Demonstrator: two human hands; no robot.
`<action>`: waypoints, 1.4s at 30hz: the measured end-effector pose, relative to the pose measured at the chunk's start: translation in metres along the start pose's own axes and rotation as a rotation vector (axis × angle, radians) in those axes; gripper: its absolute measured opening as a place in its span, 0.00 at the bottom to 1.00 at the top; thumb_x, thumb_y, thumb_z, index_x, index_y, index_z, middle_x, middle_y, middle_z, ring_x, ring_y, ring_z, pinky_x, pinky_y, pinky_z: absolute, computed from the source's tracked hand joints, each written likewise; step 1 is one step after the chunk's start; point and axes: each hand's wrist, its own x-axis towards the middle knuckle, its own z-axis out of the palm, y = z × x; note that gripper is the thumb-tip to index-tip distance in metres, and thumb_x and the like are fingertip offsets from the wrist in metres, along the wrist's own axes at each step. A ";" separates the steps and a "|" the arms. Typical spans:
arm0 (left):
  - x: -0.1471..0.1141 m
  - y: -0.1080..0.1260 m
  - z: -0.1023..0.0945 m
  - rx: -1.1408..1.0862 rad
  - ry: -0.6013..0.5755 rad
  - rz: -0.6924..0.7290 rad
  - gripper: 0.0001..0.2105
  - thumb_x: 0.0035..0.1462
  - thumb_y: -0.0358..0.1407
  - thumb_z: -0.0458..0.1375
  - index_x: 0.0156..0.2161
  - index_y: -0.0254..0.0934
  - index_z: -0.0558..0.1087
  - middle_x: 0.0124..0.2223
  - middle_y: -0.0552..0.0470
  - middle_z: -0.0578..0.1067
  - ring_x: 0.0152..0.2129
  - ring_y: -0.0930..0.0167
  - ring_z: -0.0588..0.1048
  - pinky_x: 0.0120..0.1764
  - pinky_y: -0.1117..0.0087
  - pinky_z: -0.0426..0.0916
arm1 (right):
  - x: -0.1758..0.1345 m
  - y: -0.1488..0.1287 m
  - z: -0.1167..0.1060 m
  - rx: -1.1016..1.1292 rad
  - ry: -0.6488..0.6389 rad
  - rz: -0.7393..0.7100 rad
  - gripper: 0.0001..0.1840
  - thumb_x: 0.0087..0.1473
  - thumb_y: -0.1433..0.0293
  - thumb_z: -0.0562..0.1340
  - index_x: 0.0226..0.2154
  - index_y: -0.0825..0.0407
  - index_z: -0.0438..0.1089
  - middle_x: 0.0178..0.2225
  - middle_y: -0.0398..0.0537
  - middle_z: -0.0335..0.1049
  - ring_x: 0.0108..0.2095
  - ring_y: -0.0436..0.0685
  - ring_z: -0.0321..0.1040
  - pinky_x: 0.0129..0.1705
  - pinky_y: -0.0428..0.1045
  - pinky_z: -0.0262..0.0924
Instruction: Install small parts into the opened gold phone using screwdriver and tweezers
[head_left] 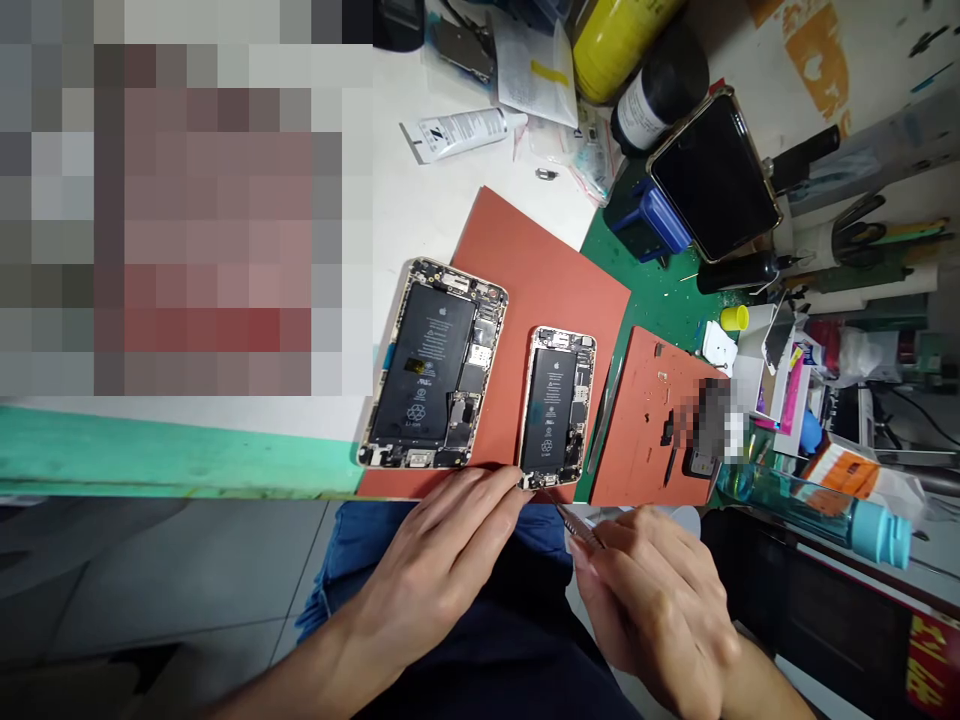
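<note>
My left hand (450, 560) reaches in from below, its fingers together and their tips gripping the lower left corner of the smaller opened smartphone (555, 410). That phone's battery and circuit boards are exposed. My left thumb is hidden. Pinched in my right hand (652, 590) is a slim metal tool with a ridged grip (580, 526); its tip points at the phone's bottom edge, and I cannot tell whether it touches. To the left lies a larger opened smartphone (427, 370), also with battery and boards bare. Under the smaller phone is a reddish-brown mat (517, 250).
A second reddish mat (630, 400) on the right carries small loose parts. Metal tweezers (606, 415) lie between the mats. Behind stand a phone (716, 180) on a blue holder, a dark bottle (660, 90) and a white tube (457, 132). A blue-capped bottle (825, 515) lies right.
</note>
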 end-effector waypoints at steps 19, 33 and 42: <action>-0.002 0.000 0.004 0.006 0.025 -0.008 0.21 0.69 0.21 0.59 0.64 0.33 0.75 0.62 0.43 0.80 0.60 0.58 0.77 0.65 0.56 0.72 | -0.008 0.002 0.008 -0.035 0.076 -0.010 0.10 0.58 0.83 0.68 0.43 0.60 0.74 0.25 0.47 0.73 0.25 0.55 0.68 0.24 0.53 0.64; 0.001 -0.001 -0.001 0.000 -0.021 0.050 0.22 0.70 0.20 0.56 0.66 0.28 0.72 0.66 0.38 0.77 0.60 0.56 0.76 0.61 0.53 0.73 | -0.008 -0.008 0.007 -0.015 0.048 0.112 0.14 0.59 0.85 0.68 0.45 0.57 0.71 0.27 0.48 0.75 0.26 0.53 0.67 0.26 0.51 0.64; -0.003 -0.004 0.001 -0.008 -0.035 0.049 0.26 0.69 0.21 0.59 0.69 0.31 0.69 0.66 0.39 0.77 0.61 0.56 0.76 0.61 0.53 0.74 | -0.007 -0.013 0.010 -0.003 0.037 0.204 0.14 0.59 0.85 0.69 0.38 0.51 0.68 0.23 0.40 0.69 0.23 0.51 0.62 0.25 0.51 0.60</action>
